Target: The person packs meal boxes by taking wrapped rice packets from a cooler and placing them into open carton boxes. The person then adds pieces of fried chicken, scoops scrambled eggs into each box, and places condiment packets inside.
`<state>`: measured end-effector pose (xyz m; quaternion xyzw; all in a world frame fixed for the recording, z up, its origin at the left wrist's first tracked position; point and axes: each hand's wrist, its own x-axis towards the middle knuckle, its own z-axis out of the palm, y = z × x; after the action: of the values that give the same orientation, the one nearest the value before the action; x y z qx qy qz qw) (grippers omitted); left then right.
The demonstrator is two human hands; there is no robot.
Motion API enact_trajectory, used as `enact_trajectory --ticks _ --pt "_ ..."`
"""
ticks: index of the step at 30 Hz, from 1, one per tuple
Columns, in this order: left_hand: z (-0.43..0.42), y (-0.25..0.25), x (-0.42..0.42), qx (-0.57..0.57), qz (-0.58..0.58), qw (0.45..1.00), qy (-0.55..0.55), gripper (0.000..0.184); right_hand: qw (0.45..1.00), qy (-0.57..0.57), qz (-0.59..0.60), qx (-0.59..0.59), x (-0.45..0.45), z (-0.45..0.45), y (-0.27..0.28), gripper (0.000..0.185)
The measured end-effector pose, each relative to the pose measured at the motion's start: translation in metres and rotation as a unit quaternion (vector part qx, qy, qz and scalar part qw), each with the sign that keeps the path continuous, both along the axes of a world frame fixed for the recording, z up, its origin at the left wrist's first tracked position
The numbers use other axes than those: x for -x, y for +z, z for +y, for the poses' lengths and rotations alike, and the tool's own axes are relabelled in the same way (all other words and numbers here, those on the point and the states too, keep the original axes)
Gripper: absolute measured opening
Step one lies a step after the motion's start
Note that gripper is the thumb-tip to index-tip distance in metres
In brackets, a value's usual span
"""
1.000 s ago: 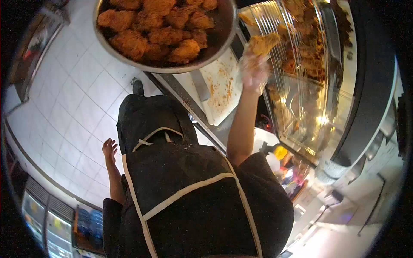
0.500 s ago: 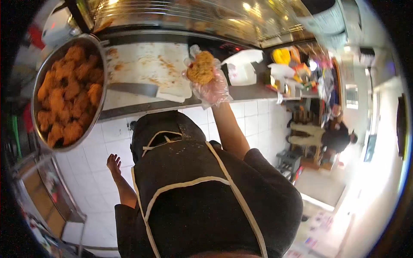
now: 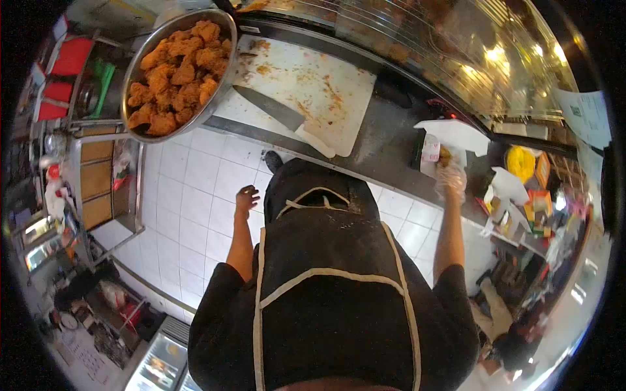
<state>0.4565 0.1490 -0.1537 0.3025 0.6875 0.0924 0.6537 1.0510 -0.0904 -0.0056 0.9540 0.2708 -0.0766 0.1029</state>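
My right hand (image 3: 450, 180), in a clear plastic glove, is at an open white takeaway box (image 3: 452, 137). Its fingers are on a piece of fried chicken (image 3: 445, 156) inside the box, and the glove partly covers the piece. My left hand (image 3: 247, 198) is bare and hangs over the floor beside my apron, holding nothing, its fingers loosely apart. A knife (image 3: 274, 112) with a white handle lies on a crumb-strewn white cutting board (image 3: 355, 98). Left of the board, a large metal bowl (image 3: 233, 49) is heaped with fried chicken (image 3: 176, 72).
A glass display case with wire racks (image 3: 417, 39) runs along the back of the counter (image 3: 398, 133). Right of the box are yellow and orange packages (image 3: 521, 163) and another open white box (image 3: 508, 189). Another person (image 3: 515, 339) is at the lower right.
My right hand has carried the chicken piece from above the board's edge rightward into the white box. The view has turned and shifted. My left hand still hangs low.
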Motion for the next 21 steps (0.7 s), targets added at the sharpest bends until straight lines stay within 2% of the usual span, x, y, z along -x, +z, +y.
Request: enact_trajectory --ticks 2,3,4,5,7,8,9,10,12,13,14,15,17,18,19,20,21 --pt "-0.026 0.008 -0.008 -0.005 0.018 1.000 0.023 0.029 0.989 -0.039 0.099 0.103 -0.015 0.004 0.029 0.046" --pt "-0.041 0.010 -0.012 -0.004 0.032 0.999 0.033 0.029 0.989 -0.041 0.098 0.104 -0.020 0.001 0.041 0.046" --pt "-0.052 0.009 -0.018 0.024 0.053 0.998 0.028 0.028 0.994 0.101 0.036 -0.025 -0.031 0.004 0.048 0.042" --pt "-0.060 0.012 -0.016 0.031 0.068 0.997 0.036 0.030 0.959 0.240 -0.030 -0.148 -0.025 0.016 0.064 0.039" --pt "-0.074 0.004 -0.008 0.040 0.042 0.997 0.057 0.033 0.941 0.083 0.164 -0.284 0.000 0.087 0.088 0.034" --pt "-0.079 -0.006 -0.002 0.035 0.040 0.997 0.056 0.035 0.900 0.215 0.036 -0.379 -0.011 0.100 0.002 0.030" --pt "-0.087 -0.021 0.010 -0.019 0.047 0.999 -0.020 0.035 0.919 0.309 -0.012 -0.243 -0.015 0.125 -0.039 0.032" --pt "-0.096 -0.038 0.023 -0.076 0.058 0.991 -0.091 0.035 0.902 0.408 -0.064 -0.126 -0.018 0.149 -0.079 0.034" --pt "-0.079 0.001 0.002 0.006 0.000 0.995 0.102 0.034 0.955 0.292 0.047 -0.018 0.014 0.216 -0.036 0.046" --pt "-0.075 0.013 -0.008 -0.001 0.059 0.991 0.120 0.033 0.972 0.218 0.053 -0.077 0.028 0.221 -0.024 0.053" --pt "-0.071 0.013 -0.005 -0.012 0.040 0.990 0.134 0.032 0.977 0.145 0.056 -0.145 0.042 0.227 -0.010 0.061" --pt "-0.068 0.004 0.002 -0.016 0.024 0.989 0.143 0.032 0.974 0.183 0.034 -0.127 0.054 0.229 0.019 0.059" --pt "-0.060 -0.016 0.011 -0.009 -0.007 0.987 0.163 0.031 0.979 0.163 0.052 -0.111 0.018 0.226 -0.047 0.057" --pt "-0.061 -0.030 0.020 0.007 -0.027 0.985 0.171 0.031 0.971 0.170 0.135 -0.102 0.008 0.213 -0.070 0.057" --pt "-0.063 -0.054 0.032 0.010 -0.031 0.986 0.165 0.031 0.974 0.141 0.155 -0.090 0.024 0.213 -0.049 0.056" --pt "-0.064 -0.083 0.042 -0.042 -0.004 0.996 0.076 0.029 0.975 0.112 0.174 -0.077 0.041 0.215 -0.027 0.055" --pt "-0.058 -0.073 0.034 -0.042 0.010 0.997 0.061 0.028 0.976 0.083 0.191 -0.064 0.060 0.217 -0.001 0.054"
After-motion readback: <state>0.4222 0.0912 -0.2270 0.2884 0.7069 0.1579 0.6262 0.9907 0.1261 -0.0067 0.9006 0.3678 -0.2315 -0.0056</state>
